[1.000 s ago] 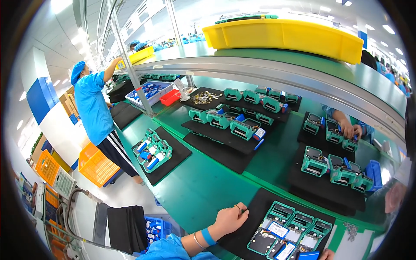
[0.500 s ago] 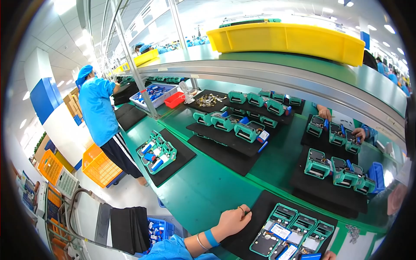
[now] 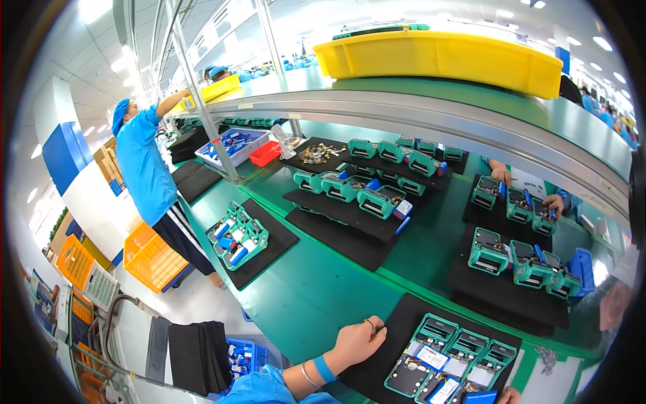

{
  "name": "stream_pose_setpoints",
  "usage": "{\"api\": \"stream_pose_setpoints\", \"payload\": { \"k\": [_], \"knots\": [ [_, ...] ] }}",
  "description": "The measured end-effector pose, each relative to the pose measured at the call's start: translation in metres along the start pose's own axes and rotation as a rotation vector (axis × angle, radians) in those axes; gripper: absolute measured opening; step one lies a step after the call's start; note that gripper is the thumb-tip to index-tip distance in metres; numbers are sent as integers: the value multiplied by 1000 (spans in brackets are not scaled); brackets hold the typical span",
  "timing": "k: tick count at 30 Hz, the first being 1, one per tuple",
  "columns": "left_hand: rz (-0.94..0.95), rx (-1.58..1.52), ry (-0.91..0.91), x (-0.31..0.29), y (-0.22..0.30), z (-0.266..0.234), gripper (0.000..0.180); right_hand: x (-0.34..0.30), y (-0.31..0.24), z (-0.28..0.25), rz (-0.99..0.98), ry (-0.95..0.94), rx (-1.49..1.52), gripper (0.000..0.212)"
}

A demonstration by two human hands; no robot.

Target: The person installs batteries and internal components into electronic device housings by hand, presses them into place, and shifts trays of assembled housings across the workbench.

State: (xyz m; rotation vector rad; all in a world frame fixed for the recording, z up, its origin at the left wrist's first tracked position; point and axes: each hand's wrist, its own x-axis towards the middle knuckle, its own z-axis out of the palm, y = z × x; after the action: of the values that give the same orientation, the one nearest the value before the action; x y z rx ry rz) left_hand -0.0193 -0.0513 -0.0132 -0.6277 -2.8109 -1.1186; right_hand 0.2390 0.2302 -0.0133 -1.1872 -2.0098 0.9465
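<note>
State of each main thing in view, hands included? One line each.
Left hand: curled, resting at the near mat's left side; grip hidden.
Right hand: mostly out of frame; grip unclear.
Near green housings: open side up, insides exposed.
Near black mat: flat, under the housings.
Yellow bin: upright on the raised shelf.
Blue crate: holding blue packs.

The counter point(image 3: 303, 276) is deep green and the mat point(image 3: 396, 339) plain black, with teal-green cases point(image 3: 468, 343) whose battery packs point(image 3: 432, 357) are blue and white. The near sleeve point(image 3: 262, 389) is light blue, the wristband point(image 3: 324, 369) blue and the bangle point(image 3: 309, 374) silvery; the long tray point(image 3: 437, 62) is yellow, the small tray point(image 3: 264, 154) red and the floor crate point(image 3: 151, 259) orange. The standing co-worker point(image 3: 142, 145) wears a blue cap point(image 3: 121, 114), a blue smock point(image 3: 149, 175) and dark trousers point(image 3: 176, 239) striped white.
</note>
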Motion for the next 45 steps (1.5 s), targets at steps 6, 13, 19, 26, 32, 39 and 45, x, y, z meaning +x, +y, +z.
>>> {"api": "stream_pose_setpoints", "payload": {
  "k": [6,13,19,26,32,39,45],
  "knots": [
    [-66,33,-4,0,3,0,25,0,-4,0,40,-19,-15,25],
    [-32,-9,54,2,-2,-1,13,6,8,20,-31,64,40,16],
    [9,-7,52,4,3,2,10,3,8,13,-20,102,92,14],
    [-2,-12,62,2,0,1,9,3,8,15,-47,88,76,14],
    [10,-14,58,2,1,0,9,3,8,14,-21,81,87,14],
    [27,-13,62,3,1,0,10,4,15,16,3,68,128,15],
    [40,-14,60,3,2,-1,9,4,18,17,7,70,161,15]
  ]
}}
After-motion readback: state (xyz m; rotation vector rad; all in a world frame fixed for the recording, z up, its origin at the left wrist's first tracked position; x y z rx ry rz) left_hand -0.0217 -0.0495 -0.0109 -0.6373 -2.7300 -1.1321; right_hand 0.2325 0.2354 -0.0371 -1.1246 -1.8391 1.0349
